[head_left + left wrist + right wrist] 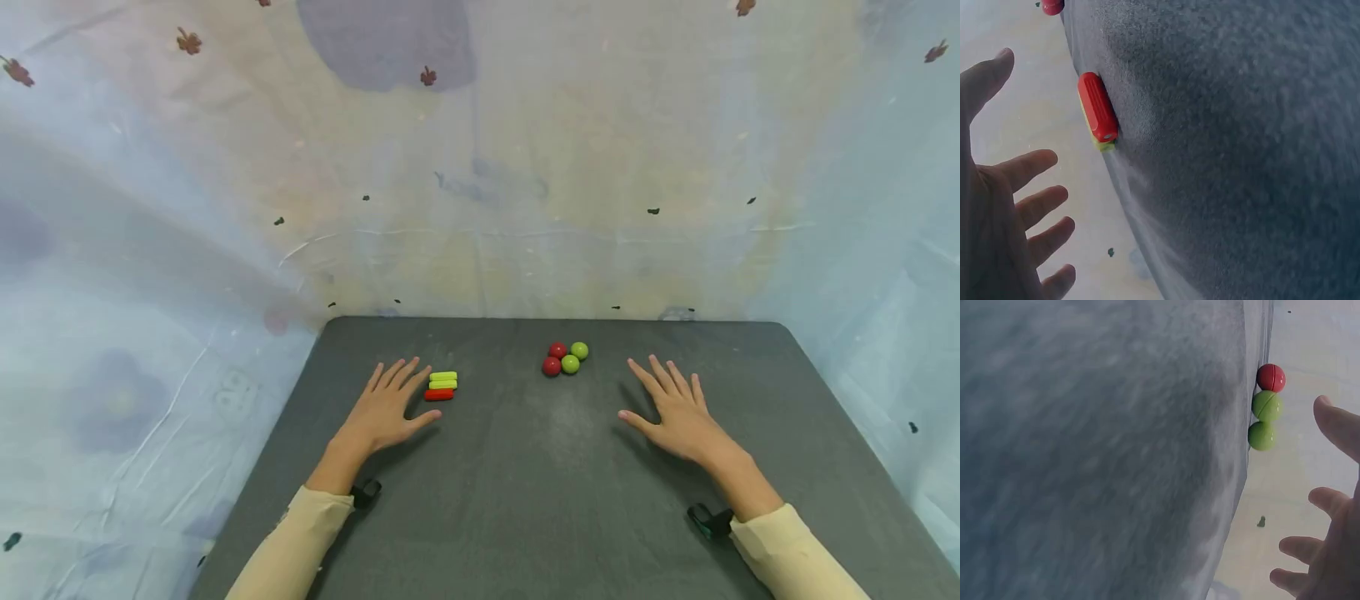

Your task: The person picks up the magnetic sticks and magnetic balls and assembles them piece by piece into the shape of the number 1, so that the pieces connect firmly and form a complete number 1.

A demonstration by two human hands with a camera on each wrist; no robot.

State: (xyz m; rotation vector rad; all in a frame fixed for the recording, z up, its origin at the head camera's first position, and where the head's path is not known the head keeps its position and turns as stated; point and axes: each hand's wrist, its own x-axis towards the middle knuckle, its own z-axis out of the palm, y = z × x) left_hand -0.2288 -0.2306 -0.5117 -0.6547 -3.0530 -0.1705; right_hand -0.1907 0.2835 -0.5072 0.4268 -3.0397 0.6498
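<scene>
My left hand is held over the grey table with fingers spread, and nothing is in it. Just right of its fingertips lie two yellow-green sticks and a red stick, side by side. In the left wrist view, the red stick shows a ridged, rounded body that mostly covers a yellow-green one. My right hand, also spread, holds nothing. Beyond it to the left sit two red balls and two green balls, grouped together. A seam line runs round a red ball in the right wrist view.
The dark grey table has rounded far corners. A pale patterned sheet hangs behind it and along both sides. Dark bands with small devices are on both wrists.
</scene>
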